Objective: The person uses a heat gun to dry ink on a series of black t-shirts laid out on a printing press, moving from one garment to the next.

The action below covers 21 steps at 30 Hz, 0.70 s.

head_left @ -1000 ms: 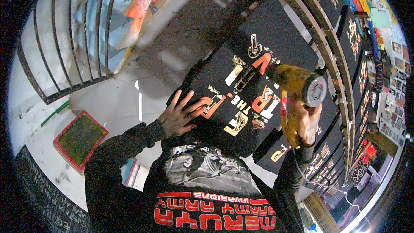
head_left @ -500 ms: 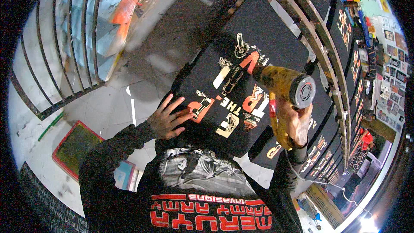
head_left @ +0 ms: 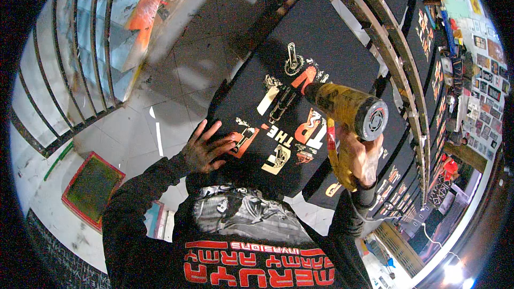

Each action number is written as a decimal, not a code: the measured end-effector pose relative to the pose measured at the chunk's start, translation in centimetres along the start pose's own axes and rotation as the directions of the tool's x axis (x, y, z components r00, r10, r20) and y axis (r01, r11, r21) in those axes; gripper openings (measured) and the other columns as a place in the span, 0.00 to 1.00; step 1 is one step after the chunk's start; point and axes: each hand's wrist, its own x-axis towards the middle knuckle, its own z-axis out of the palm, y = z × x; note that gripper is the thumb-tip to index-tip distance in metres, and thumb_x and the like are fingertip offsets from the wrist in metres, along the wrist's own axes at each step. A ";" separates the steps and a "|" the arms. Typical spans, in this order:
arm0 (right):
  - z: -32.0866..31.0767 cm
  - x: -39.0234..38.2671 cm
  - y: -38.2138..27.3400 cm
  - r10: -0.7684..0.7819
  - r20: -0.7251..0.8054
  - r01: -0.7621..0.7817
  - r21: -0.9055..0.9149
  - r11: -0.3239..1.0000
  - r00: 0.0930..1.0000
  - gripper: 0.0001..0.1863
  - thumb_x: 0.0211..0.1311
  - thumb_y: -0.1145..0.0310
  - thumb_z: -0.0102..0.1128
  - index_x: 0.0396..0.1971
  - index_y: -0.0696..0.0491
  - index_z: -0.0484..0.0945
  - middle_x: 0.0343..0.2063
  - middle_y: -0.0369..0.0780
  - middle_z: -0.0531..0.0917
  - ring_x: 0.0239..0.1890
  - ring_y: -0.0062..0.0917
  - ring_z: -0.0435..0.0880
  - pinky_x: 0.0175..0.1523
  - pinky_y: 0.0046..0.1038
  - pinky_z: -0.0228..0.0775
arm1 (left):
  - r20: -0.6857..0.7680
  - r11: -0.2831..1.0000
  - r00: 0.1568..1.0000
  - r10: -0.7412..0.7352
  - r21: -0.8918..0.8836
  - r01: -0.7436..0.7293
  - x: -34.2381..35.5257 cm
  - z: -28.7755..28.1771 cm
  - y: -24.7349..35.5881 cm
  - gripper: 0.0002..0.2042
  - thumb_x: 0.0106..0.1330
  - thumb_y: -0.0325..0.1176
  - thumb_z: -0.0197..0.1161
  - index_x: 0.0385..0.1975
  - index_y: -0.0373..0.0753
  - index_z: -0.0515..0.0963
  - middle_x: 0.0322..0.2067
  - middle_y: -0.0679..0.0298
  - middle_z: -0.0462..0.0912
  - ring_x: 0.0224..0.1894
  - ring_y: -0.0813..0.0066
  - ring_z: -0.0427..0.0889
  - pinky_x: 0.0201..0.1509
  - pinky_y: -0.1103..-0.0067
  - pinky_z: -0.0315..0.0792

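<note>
Currently the person's right hand point(head_left: 362, 156) is wrapped around the handle of a yellow heat gun point(head_left: 342, 106), whose nozzle points away and to the left of that hand, over the print point(head_left: 311, 128) on a black cloth point(head_left: 326, 37). The left hand point(head_left: 204, 150), its fingers spread wide, is at the cloth's near left edge beside an orange patch point(head_left: 244, 143), though whether it presses down cannot be told. Brown rails point(head_left: 373, 23) run beyond the right hand, and a red frame point(head_left: 93, 190) lies well left of the left hand.
</note>
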 end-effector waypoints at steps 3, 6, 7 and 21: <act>-1.3 1.2 2.2 -0.008 -0.074 -0.002 -0.137 0.991 0.997 0.18 0.57 0.72 0.61 0.48 0.60 0.78 0.41 0.41 0.84 0.40 0.25 0.83 0.46 0.27 0.74 | -0.014 0.999 1.000 0.009 0.051 -0.008 0.6 -0.7 0.4 0.29 0.64 0.51 0.58 0.65 0.50 0.67 0.68 0.70 0.66 0.75 0.49 0.50 0.74 0.44 0.38; -0.5 2.0 0.7 0.033 0.004 -0.032 -0.084 0.996 0.999 0.24 0.56 0.69 0.63 0.53 0.58 0.72 0.44 0.43 0.81 0.44 0.30 0.81 0.48 0.30 0.74 | -0.032 0.996 0.999 0.016 0.089 -0.013 0.3 0.1 0.1 0.28 0.66 0.53 0.57 0.65 0.51 0.66 0.68 0.71 0.66 0.74 0.52 0.53 0.75 0.46 0.39; 0.5 2.1 -1.3 0.050 0.103 -0.043 -0.070 0.997 0.993 0.28 0.56 0.67 0.64 0.56 0.58 0.68 0.47 0.45 0.79 0.47 0.33 0.79 0.51 0.33 0.73 | -0.046 0.997 0.999 0.010 0.081 -0.007 -0.3 0.9 -0.3 0.28 0.66 0.53 0.57 0.65 0.52 0.67 0.68 0.71 0.66 0.74 0.53 0.53 0.75 0.46 0.38; -0.9 4.3 2.2 -0.408 -0.051 0.345 -0.445 0.826 0.911 0.16 0.57 0.73 0.63 0.46 0.60 0.80 0.39 0.39 0.85 0.37 0.22 0.83 0.43 0.26 0.74 | -0.202 0.998 0.977 0.069 0.017 -0.066 -0.5 1.6 -0.5 0.20 0.70 0.50 0.56 0.57 0.50 0.72 0.66 0.62 0.67 0.74 0.51 0.53 0.73 0.43 0.44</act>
